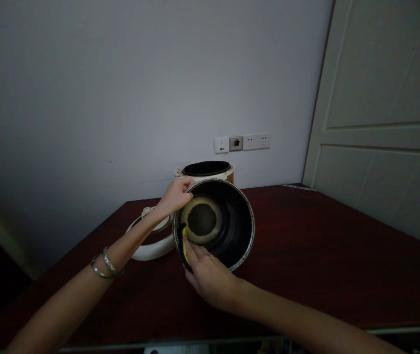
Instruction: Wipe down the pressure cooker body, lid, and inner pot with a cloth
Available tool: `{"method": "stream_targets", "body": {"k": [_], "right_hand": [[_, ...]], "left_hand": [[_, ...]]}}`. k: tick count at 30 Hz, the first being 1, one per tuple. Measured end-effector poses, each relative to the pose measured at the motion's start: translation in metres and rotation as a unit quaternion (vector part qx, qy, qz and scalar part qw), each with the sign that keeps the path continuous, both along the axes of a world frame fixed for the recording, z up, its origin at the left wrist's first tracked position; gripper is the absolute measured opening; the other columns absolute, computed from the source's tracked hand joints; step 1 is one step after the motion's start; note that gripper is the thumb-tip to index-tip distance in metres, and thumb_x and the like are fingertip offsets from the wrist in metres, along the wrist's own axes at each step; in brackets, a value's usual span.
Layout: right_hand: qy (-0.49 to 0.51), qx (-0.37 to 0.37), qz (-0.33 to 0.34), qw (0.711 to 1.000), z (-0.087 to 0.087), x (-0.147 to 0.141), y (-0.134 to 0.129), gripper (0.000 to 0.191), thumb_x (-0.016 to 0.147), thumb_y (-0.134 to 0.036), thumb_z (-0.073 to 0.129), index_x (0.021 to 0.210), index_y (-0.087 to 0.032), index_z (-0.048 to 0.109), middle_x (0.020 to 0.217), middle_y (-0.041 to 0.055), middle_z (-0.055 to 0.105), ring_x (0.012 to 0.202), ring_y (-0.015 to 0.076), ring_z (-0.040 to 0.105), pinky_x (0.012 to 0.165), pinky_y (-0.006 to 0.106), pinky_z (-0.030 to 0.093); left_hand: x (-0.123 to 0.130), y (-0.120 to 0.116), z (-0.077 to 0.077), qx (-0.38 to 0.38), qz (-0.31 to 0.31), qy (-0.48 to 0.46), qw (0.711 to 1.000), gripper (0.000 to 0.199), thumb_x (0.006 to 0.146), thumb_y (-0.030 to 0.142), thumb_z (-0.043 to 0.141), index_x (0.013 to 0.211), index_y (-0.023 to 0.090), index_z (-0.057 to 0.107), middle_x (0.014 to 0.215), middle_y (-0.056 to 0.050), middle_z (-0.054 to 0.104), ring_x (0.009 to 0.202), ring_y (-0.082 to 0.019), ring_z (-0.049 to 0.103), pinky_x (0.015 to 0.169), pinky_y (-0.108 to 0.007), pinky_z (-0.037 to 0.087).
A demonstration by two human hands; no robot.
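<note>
The black pot point(234, 221) is the reference item for all positions below. It is tilted above the bench point(305, 246), mouth toward the operator. Whether its underside touches the bench cannot be determined. Its inner base shows a dark central disc surrounded by a pale ring; the inner wall is dark, and the rim is light and speckled.

Left hand point(176, 196): located at the upper left of the pot. The grip is closed on the rim, with the thumb and fingers pinched together over the edge. Two silver bracelets point(108, 260) encircle this forearm, to the lower left of the pot.

Right hand point(213, 278): located at the lower left of the pot mouth. The grip is narrow and holds a yellow cloth point(185, 246). The fingers reach inside the pot, pressing the cloth near the left inner wall; the thumb lies outside the rim.

Surrounding items: a white-rimmed lid point(151, 250) lies on the bench to the left of the pot, partly covered by the left forearm. A cooker body point(228, 174), open at the top, stands directly behind the pot. Socket plates point(256, 141) are mounted on the wall point(121, 98) above and behind the pot. A pale panelled door point(386, 98) stands well to its right.
</note>
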State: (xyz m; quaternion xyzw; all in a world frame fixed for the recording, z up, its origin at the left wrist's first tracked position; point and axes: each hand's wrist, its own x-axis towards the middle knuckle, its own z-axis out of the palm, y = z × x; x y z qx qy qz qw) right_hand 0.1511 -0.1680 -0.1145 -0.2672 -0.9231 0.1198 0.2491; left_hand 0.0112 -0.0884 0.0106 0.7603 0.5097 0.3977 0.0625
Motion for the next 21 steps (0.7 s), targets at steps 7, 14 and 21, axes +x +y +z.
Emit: {"method": "stream_targets", "body": {"k": [7, 14, 21], "right_hand": [[0.087, -0.121, 0.029, 0.988, 0.005, 0.0, 0.006, 0.057, 0.097, -0.041, 0.029, 0.147, -0.013, 0.021, 0.149, 0.0133, 0.031, 0.136, 0.0252, 0.03, 0.111, 0.043, 0.027], [-0.067, -0.111, -0.024, 0.991, -0.011, 0.029, 0.034, 0.056, 0.099, -0.038, 0.011, 0.127, -0.014, 0.054, 0.129, 0.0137, 0.057, 0.119, 0.0253, 0.051, 0.098, 0.043, 0.039], [-0.291, 0.111, -0.209, 0.927, 0.004, 0.07, 0.074, 0.035, 0.089, -0.028, 0.042, 0.102, -0.011, 0.071, 0.125, 0.0194, 0.059, 0.127, 0.0344, 0.041, 0.103, 0.053, 0.027]], "left_hand": [[0.014, 0.001, 0.007, 0.081, 0.009, 0.11, 0.991, 0.041, 0.059, 0.004, 0.047, 0.093, 0.019, 0.065, 0.07, 0.0, 0.065, 0.071, -0.018, 0.058, 0.071, -0.029, 0.044], [0.02, 0.01, 0.01, 0.034, -0.076, 0.083, 0.993, 0.057, 0.06, 0.0, 0.045, 0.108, 0.019, 0.07, 0.106, -0.004, 0.071, 0.1, -0.022, 0.062, 0.089, -0.033, 0.046], [0.028, 0.02, 0.01, 0.014, -0.11, 0.06, 0.992, 0.059, 0.059, -0.001, 0.045, 0.109, 0.019, 0.07, 0.101, -0.005, 0.072, 0.087, -0.021, 0.066, 0.076, -0.031, 0.05]]}}
